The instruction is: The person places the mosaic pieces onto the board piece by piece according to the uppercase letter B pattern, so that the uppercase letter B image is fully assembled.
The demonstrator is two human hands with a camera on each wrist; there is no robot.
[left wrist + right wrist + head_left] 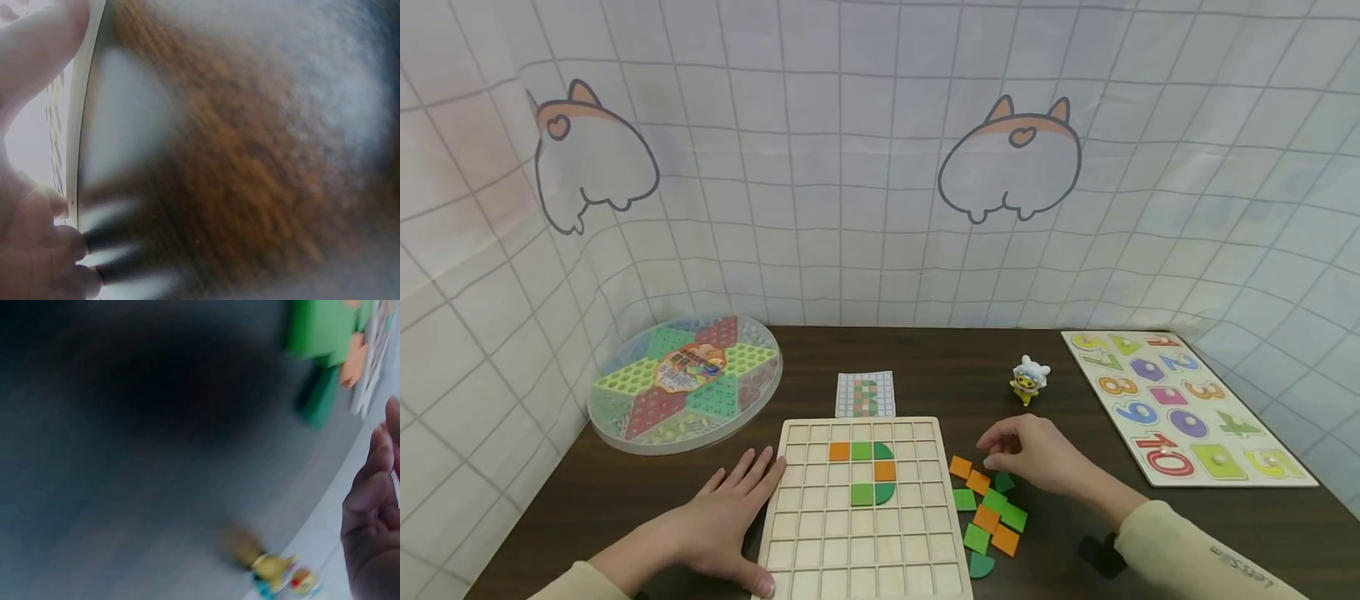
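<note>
A wooden grid board (820, 529) lies in front of me. Along its upper part sit an orange square (838, 451), green squares (862, 494) and dark green rounded tiles (884, 493). My left hand (730, 517) rests with spread fingers along the board's left edge, the thumb on its lower left corner. To the right of the board is a loose group of orange and green tiles (987, 518). Above the far end of that group hovers my right hand (1037, 454), fingers loosely bent, a gap between thumb and forefinger, no tile visible in it.
Behind the board lies a pattern card (865, 394). A small figurine (1028, 379) stands beyond my right hand. The round checkers board (688, 383) is at the far left, and a number puzzle board (1187, 408) at the right. Hanging gridded cloth (850, 208) encloses the table.
</note>
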